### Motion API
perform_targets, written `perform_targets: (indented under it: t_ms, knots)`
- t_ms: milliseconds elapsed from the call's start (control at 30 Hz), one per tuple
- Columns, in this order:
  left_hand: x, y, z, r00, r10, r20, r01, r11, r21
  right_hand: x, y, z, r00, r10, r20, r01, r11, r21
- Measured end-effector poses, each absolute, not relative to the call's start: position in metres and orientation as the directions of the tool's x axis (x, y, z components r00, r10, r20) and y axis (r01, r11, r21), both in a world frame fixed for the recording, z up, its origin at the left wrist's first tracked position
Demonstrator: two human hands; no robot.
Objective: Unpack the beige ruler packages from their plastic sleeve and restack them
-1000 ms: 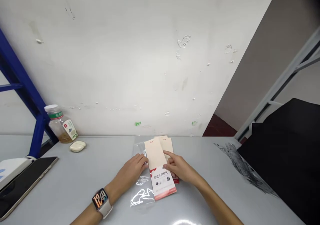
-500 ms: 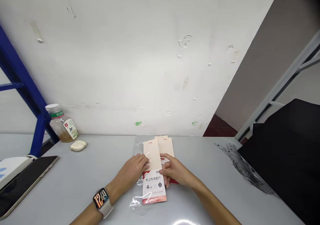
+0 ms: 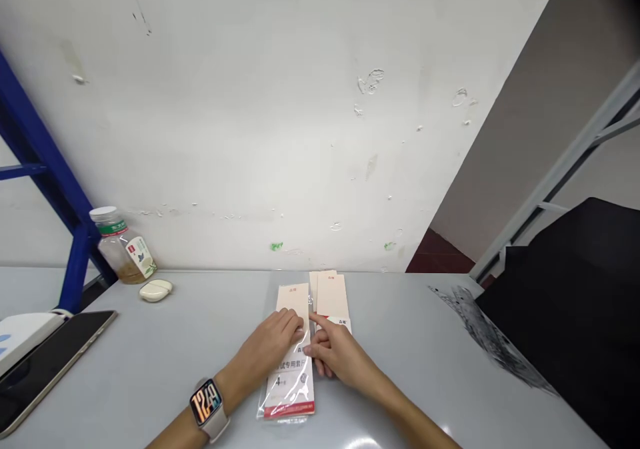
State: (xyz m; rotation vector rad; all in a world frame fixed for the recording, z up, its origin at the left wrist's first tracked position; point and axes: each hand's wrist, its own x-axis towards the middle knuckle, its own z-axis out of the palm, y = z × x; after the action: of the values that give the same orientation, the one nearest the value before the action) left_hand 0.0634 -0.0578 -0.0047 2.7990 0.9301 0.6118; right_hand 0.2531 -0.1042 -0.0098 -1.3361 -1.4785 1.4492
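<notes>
On the grey worktop [image 3: 150, 356], the left hand [image 3: 265, 350] presses flat on a plastic-sleeved ruler packet [image 3: 289, 396]; the right hand [image 3: 336, 354], forefinger extended, sits beside it at a cream card [image 3: 333, 296]; a glass jar [image 3: 123, 249] stands well left.

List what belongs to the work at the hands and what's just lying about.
In use:
- left hand, resting on the ruler-set packet in a clear plastic sleeve
- right hand, beside it
- second cream-and-red packet

Lying about:
- glass jar with a green label
- cream earbud case
- dark tablet
</notes>
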Motion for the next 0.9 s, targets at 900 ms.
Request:
perform_targets:
  t_ms: [900]
  knots:
    - [0.054, -0.057, 0.009, 0.783, 0.541, 0.306, 0.541, -0.836, 0.094, 0.253, -0.112, 0.010, -0.269, 0.962, -0.054, 0.536, 0.103, -0.838]
